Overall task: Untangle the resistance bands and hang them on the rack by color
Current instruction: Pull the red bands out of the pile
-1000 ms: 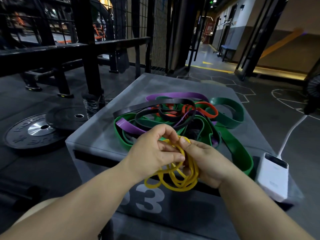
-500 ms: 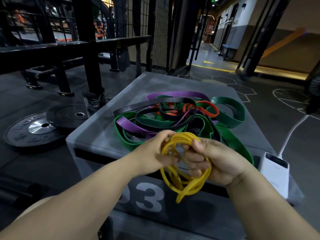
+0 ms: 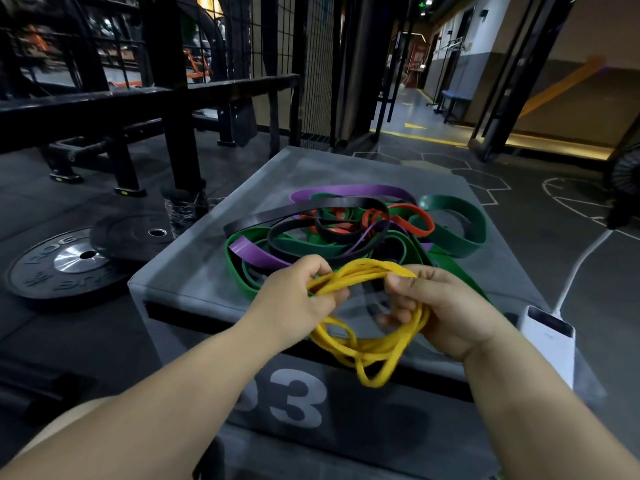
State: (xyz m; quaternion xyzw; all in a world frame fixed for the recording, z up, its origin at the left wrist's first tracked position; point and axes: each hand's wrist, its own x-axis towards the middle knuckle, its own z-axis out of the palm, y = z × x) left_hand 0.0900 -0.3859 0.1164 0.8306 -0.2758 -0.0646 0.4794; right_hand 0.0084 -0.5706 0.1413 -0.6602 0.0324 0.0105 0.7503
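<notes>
Steel frame (image 3: 173, 109): black posts and rails beyond the box on my left. I can't tell from here whether this is the rack I'm to hang from.
Grey box (image 3: 194, 268): my work surface, marked 03 on the front.
Weight plates (image 3: 69, 265): flat on the floor to the left, out of my way.
Tangled pile (image 3: 346, 233): green, purple, black and orange bands knotted together in the middle of the box top, none sorted yet.
Power bank (image 3: 550, 337): white, at the box's right edge just beside my right wrist, cable running off to the floor.
Yellow bands (image 3: 374, 353): off the pile, in the air over the box's near edge, strung between my hands.
Left hand (image 3: 294, 303): fingers curled round the left end of the yellow strands.
Right hand (image 3: 446, 310): thumb (image 3: 401, 282) pinching the top strands, and the lower loop runs in behind my curled fingers.
What changed: a second ago my hands were knuckle to knuckle with the yellow bunched in a wad. Now they are drawn apart, with the top strands taut and the rest sagging in loops.
What it means: the yellow set is free of the other colours, but its strands still cross, so I judge more teasing apart is needed before hanging.
</notes>
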